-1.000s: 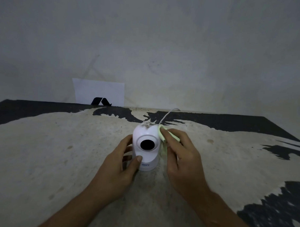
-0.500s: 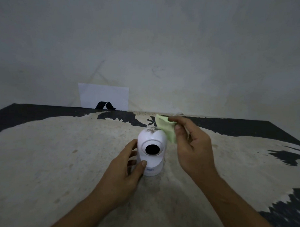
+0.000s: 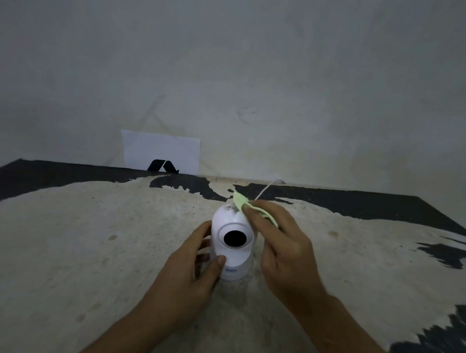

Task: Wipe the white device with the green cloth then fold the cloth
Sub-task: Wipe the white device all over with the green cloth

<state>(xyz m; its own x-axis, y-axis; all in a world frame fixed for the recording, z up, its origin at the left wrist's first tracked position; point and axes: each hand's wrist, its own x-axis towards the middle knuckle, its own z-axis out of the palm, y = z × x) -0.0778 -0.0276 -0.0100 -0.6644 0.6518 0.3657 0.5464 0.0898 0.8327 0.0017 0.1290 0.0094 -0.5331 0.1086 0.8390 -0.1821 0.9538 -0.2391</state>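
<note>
A white device with a round black lens stands upright in the middle of the table. Dark specks of dirt mark its domed top. My left hand grips its left side and base, thumb on the front. My right hand holds a pale green cloth pressed against the device's upper right side. Most of the cloth is hidden under my fingers.
A thin white cable runs from behind the device toward the wall. A white card with a black logo leans against the wall at the back left. The table is worn beige with black patches at the edges.
My right hand raised the cloth off the device half a second ago, then brought it back down onto the device's top right. My left hand kept its hold.
</note>
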